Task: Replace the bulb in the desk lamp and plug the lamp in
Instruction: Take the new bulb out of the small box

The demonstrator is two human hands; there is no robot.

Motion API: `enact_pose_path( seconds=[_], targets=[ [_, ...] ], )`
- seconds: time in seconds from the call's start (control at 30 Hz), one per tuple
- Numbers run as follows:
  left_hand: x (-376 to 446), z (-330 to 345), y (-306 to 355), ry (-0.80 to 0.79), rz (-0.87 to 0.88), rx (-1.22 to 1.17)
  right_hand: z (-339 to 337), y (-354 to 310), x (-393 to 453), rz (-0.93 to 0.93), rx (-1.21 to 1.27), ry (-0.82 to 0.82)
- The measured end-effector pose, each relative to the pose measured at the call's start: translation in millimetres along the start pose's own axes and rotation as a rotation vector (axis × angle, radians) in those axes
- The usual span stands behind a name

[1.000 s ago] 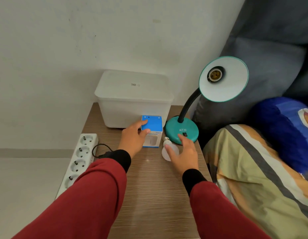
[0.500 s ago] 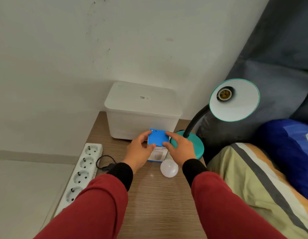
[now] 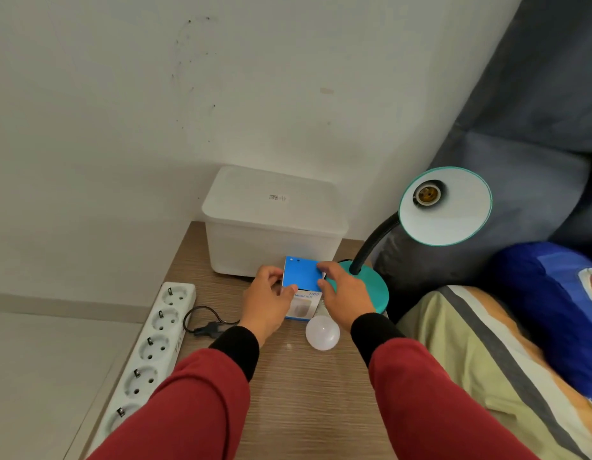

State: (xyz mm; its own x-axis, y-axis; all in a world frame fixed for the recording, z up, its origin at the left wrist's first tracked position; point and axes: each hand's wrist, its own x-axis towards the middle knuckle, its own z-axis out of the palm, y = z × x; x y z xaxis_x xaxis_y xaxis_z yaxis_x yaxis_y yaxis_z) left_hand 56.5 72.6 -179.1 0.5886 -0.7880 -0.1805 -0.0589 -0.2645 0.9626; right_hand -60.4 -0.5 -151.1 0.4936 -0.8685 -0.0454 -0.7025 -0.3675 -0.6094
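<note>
Blue box (image 3: 303, 275) sits on the table (image 3: 298, 393) in front of a white lidded bin (image 3: 274, 220), both hands on it. Left hand (image 3: 266, 302) grips its left edge, thumb on the front; right hand (image 3: 346, 297) pinches its right top corner, fingers curled. Loose white bulb (image 3: 322, 332) lies on the table just below the box, beside the right wrist. Teal desk lamp (image 3: 445, 205) stands right of the box, socket bare. Black plug (image 3: 206, 328) lies unplugged next to the power strip (image 3: 155, 343).
</note>
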Motion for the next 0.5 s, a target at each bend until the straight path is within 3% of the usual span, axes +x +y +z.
enact_pose_path(
  seconds=[0.5],
  targets=[
    [-6.7, -0.2, 8.2, -0.024, -0.001, -0.173, 7.8, 2.3, -3.4, -0.062, 0.255, 0.021]
  ],
)
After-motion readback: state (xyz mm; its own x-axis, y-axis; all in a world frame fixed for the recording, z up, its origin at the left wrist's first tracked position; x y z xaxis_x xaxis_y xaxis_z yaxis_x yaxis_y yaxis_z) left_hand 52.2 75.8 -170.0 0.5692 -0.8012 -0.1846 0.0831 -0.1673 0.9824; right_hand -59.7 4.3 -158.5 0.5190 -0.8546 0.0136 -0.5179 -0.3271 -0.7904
